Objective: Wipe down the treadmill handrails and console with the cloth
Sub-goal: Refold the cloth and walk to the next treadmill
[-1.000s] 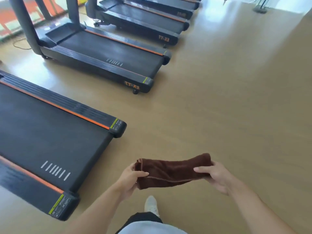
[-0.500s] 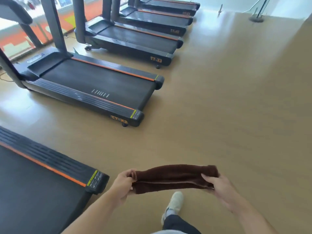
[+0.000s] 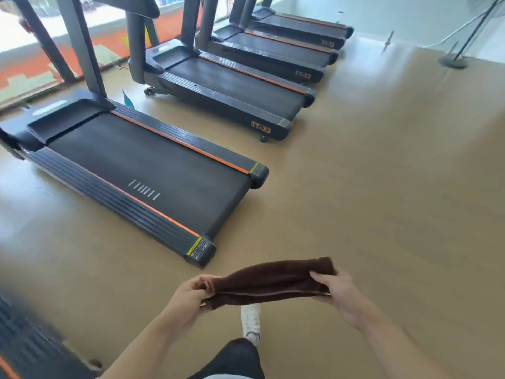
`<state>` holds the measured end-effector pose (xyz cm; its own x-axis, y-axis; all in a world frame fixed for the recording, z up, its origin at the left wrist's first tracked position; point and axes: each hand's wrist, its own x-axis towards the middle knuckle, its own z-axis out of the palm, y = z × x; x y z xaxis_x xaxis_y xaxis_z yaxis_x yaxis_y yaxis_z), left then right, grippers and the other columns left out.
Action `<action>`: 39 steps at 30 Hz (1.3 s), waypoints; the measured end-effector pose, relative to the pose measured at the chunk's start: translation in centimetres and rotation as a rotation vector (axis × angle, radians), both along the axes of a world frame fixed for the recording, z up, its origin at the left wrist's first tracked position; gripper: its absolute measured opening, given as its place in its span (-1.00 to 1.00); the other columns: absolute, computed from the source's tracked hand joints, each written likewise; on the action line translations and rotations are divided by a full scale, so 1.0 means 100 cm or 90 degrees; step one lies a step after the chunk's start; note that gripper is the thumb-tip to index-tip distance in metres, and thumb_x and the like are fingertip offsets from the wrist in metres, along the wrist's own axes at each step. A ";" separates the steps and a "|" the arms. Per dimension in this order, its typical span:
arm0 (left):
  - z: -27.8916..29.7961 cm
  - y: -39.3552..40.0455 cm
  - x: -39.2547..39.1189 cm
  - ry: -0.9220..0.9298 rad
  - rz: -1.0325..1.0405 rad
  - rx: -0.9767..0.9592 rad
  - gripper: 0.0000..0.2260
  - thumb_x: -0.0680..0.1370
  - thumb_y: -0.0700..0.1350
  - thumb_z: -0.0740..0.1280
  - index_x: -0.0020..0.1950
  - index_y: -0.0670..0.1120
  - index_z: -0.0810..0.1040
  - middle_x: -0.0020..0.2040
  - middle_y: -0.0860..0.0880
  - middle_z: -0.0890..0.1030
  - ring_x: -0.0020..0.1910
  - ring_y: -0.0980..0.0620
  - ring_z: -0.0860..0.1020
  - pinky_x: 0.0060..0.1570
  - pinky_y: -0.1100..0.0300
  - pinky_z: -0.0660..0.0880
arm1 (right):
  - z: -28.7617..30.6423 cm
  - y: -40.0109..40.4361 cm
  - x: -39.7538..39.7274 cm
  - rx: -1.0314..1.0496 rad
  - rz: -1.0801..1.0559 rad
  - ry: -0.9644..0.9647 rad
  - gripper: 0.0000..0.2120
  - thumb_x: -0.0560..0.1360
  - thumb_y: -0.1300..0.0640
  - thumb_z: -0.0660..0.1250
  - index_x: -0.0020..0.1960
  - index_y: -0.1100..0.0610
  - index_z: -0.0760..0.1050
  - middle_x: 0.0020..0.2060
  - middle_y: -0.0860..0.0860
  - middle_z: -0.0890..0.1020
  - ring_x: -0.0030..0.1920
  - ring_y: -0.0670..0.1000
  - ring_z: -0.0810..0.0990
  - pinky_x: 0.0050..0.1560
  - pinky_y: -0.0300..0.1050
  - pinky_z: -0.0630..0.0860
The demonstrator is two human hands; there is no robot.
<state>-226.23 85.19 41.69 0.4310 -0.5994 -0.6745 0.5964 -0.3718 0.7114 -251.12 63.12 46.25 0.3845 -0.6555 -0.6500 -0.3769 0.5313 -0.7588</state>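
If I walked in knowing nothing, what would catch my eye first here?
Probably the dark brown cloth stretched low in the middle of the view, the left hand gripping one end and the right hand the other. Next, the row of black treadmills with orange stripes, the nearest treadmill lying ahead on the left and the others receding toward the window. A white shoe steps on the tan floor below the cloth.

Bright daylight, wide-angle view, some blur at the edges.
Light enters through the windows [image 3: 32,36] top left, blown out white; soft glare sheens on the floor [image 3: 396,173] far right and beside the nearest treadmill [image 3: 142,170]. Shadows faint. Lines bow toward corners; bottom-left corner smeared, far background soft.
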 end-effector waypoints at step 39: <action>-0.045 -0.904 0.457 -0.077 0.148 0.217 -0.61 0.28 -0.26 0.55 0.10 -0.13 0.67 -0.04 -0.08 0.76 -0.06 -0.03 0.70 -0.05 0.17 0.62 | 0.047 -0.904 0.704 -0.332 0.661 -0.010 -0.87 0.45 0.15 0.55 -0.10 -0.04 0.65 -0.18 -0.05 0.76 -0.15 -0.02 0.73 -0.04 -0.01 0.65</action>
<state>-180.49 -5.22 37.20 0.6164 -0.2291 -0.7533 0.6117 -0.4632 0.6413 -180.74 -27.27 51.00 0.8999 -0.2067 -0.3840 -0.4360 -0.4058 -0.8033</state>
